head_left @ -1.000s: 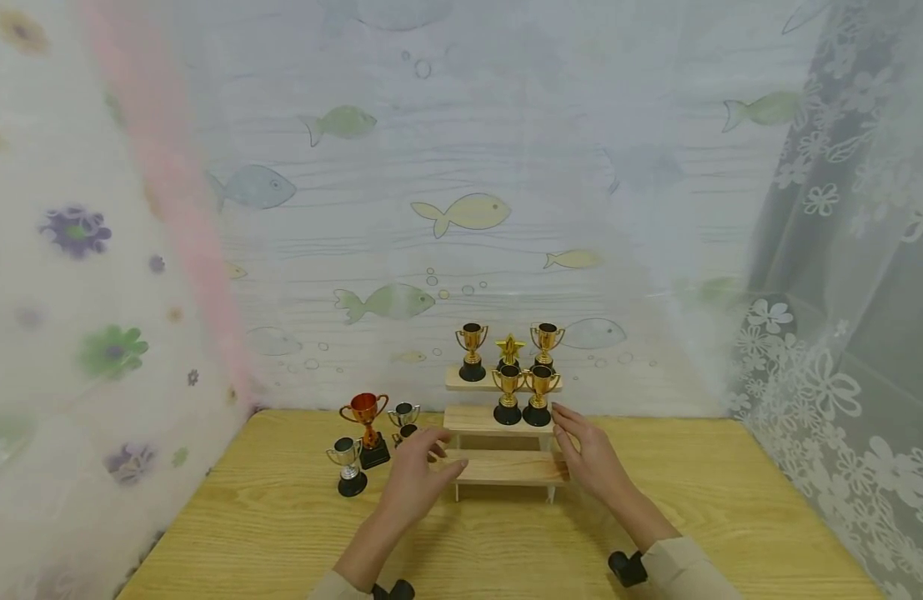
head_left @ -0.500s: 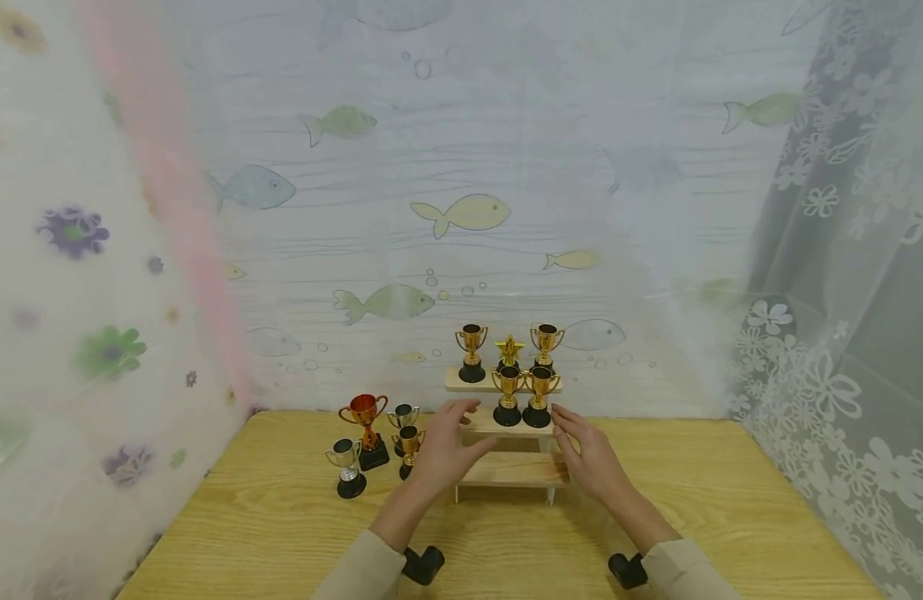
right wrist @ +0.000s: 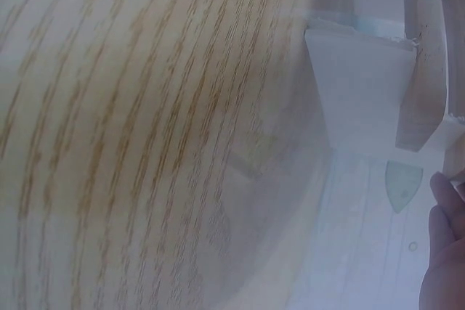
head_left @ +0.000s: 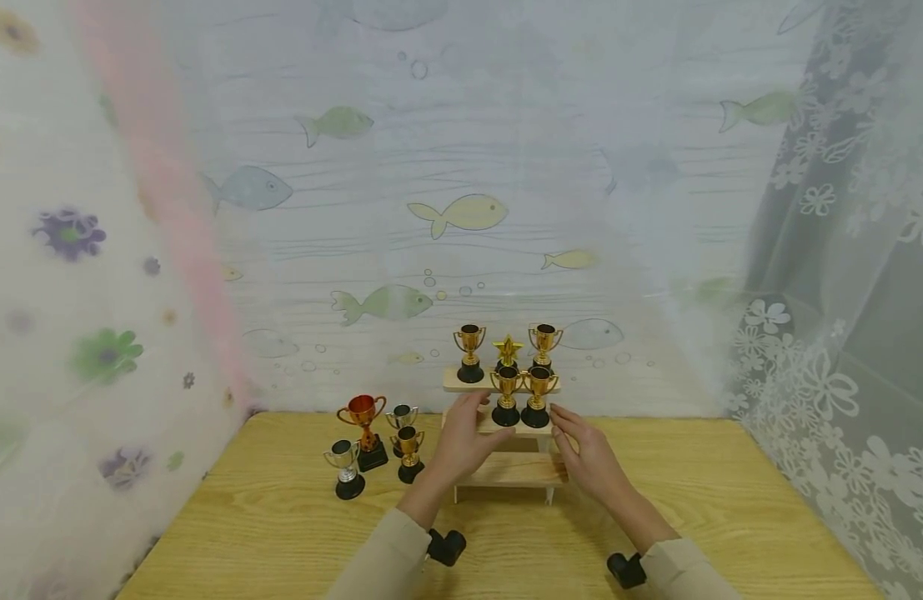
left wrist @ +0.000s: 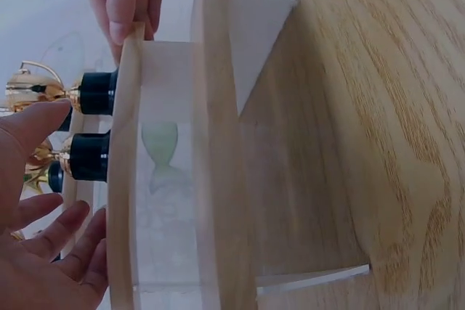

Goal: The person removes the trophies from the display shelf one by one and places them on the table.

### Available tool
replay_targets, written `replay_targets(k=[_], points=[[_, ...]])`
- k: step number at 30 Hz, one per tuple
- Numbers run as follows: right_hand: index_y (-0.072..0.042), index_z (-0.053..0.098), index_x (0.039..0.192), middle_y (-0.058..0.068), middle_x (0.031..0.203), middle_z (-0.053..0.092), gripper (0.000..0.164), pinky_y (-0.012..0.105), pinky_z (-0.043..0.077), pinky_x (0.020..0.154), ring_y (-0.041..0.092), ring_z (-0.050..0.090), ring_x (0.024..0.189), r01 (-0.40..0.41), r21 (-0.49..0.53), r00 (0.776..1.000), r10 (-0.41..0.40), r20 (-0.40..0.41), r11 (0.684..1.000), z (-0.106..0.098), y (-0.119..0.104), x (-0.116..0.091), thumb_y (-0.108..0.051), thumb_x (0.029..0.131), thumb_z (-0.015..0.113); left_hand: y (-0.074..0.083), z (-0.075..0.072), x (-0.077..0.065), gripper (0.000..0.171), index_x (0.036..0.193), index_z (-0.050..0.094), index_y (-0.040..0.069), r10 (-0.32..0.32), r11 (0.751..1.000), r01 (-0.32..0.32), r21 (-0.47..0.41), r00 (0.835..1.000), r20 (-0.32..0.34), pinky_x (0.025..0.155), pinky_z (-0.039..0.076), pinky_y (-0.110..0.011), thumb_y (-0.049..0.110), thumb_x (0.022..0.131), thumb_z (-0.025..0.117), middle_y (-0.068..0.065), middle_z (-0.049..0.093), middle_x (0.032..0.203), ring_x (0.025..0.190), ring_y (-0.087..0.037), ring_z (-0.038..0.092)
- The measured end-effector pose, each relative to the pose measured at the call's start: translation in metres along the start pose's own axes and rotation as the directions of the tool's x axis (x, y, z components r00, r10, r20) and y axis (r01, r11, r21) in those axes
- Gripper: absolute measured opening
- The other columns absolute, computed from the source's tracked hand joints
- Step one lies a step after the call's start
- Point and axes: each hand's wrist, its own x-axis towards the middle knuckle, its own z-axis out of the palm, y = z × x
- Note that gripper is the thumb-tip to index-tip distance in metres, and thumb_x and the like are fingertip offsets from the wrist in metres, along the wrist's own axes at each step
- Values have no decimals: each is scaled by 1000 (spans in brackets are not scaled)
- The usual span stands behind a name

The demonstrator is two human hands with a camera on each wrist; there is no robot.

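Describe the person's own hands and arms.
The left hand and right hand are ungloved. The left sleeve and right sleeve are cream-beige, without visible markings. A stubby black piece shows at the left wrist, another black piece at the right; no cables show.

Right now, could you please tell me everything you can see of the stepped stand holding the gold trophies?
The stepped stand sits upright on the table: pale boards that look wooden, rising in three tiers toward the back, with white supports beneath. Two gold cups and a gold star trophy stand on the top board, two more gold cups on the middle board. The right hand touches the middle board's right end; the left hand is near its left end, contact unclear.
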Motion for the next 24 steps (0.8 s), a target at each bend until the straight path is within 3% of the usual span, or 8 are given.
replay_targets(k=[7, 19, 24], points=[[9, 59, 137, 22, 148, 53, 38, 60, 42, 107, 44, 50, 135, -2, -9, 1000, 2, -1, 1000, 1, 3, -1, -14, 108, 53, -8, 10, 7, 63, 143, 55, 5, 15, 999, -14, 34, 999, -39, 92, 55, -48, 27, 90, 81, -18, 58, 136, 113, -34, 64], [9, 59, 137, 21, 149, 53, 37, 59, 43, 106, 43, 50, 136, -3, -8, 1000, 3, -2, 1000, 1, 1, -2, -13, 108, 53, -7, 18, 13, 57, 136, 63, 8, 8, 984, 8, 179, 996, -87, 92, 52, -49, 34, 89, 80, -10, 64, 131, 109, -29, 64], [9, 58, 138, 21, 149, 52, 39, 59, 43, 106, 43, 50, 136, -8, -5, 1000, 8, 1, 1000, 1, 1, -1, -15, 109, 52, -6, 20, 15, 55, 134, 64, 7, 3, 980, 17, 200, 995, -101, 92, 52, -50, 35, 89, 80, -11, 65, 129, 109, -30, 64]])
